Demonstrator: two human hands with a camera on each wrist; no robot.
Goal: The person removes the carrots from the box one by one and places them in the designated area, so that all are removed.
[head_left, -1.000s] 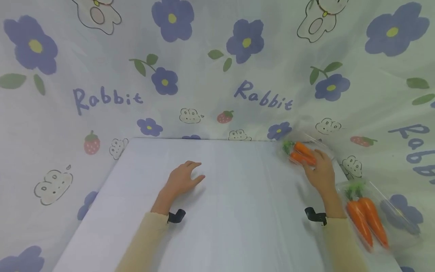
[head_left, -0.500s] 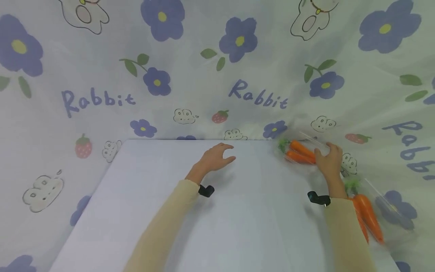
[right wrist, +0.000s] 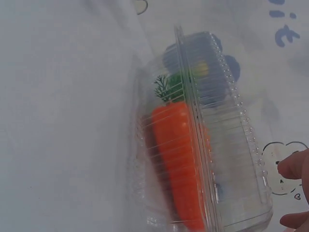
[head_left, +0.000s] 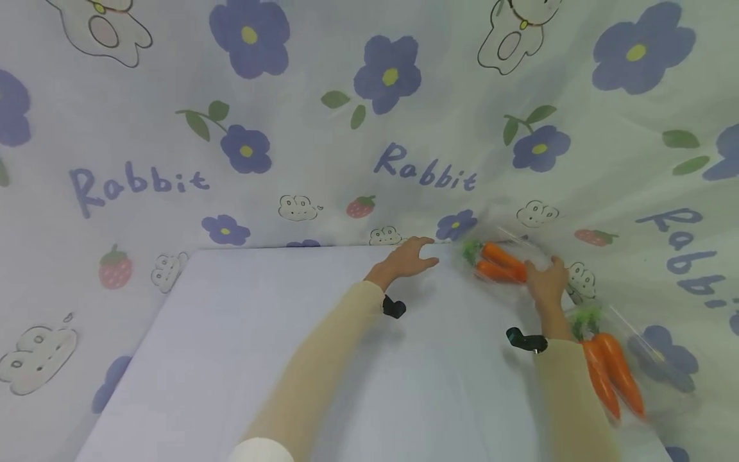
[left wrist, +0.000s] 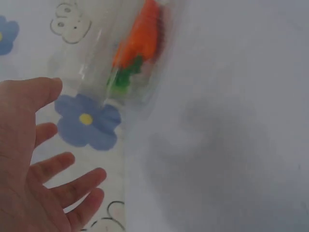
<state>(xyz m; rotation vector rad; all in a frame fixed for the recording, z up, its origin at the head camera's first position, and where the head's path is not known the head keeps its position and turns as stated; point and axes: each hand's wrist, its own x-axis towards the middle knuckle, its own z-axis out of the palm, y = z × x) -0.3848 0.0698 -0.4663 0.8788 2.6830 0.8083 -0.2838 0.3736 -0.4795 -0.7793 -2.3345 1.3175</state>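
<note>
By our white desk's [head_left: 242,333] far right corner, our spread, empty left hand [head_left: 404,258] and right hand [head_left: 547,283] flank a clear plastic box [right wrist: 229,140] of orange carrots [right wrist: 175,145]; the right, up close, is cropped.

head: from above, forward-down across desk [head_left: 260,321] | left wrist, right wrist: close, opposite sides | wrist overlap: clear carrot box [right wrist: 205,159]

White tabletop [head_left: 242,321], pale backdrop [head_left: 323,151] rising behind — purple flowers [head_left: 390,76], red strawberries [head_left: 359,208], "Rabbit" lettering [head_left: 408,171]
</note>
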